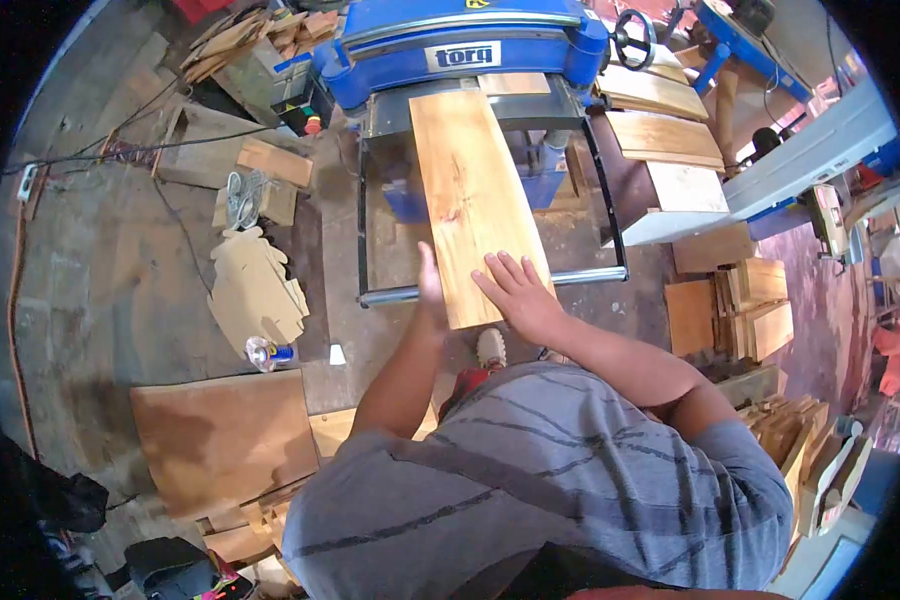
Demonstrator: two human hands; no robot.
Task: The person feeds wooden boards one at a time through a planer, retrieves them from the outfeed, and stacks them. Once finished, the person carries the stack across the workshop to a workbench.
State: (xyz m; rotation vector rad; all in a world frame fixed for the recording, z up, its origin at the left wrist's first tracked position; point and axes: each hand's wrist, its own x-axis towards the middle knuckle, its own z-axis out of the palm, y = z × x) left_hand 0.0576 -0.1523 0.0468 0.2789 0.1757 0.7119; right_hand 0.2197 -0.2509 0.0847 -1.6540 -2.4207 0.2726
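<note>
A long, light wooden board [470, 210] with a knot and darker grain reaches from near my body to the blue planer [460, 45]. Its far end lies on the machine's dark bed. My left hand [431, 285] holds the board's left edge near the close end; the thumb points up along the side, and the other fingers are hidden under the wood. Flat on the top face, near the right edge, my right hand [520, 295] rests with its fingers spread. Behind the board's far end, a smaller wood piece [513, 83] lies at the planer's opening.
A metal roller [590, 275] on a black frame crosses under the board. Stacked planks [665, 135] stand at the right, with more wood blocks [755, 300] below. Cut cardboard [255, 290], a can [268, 354] and a brown sheet [225, 435] lie on the floor at left.
</note>
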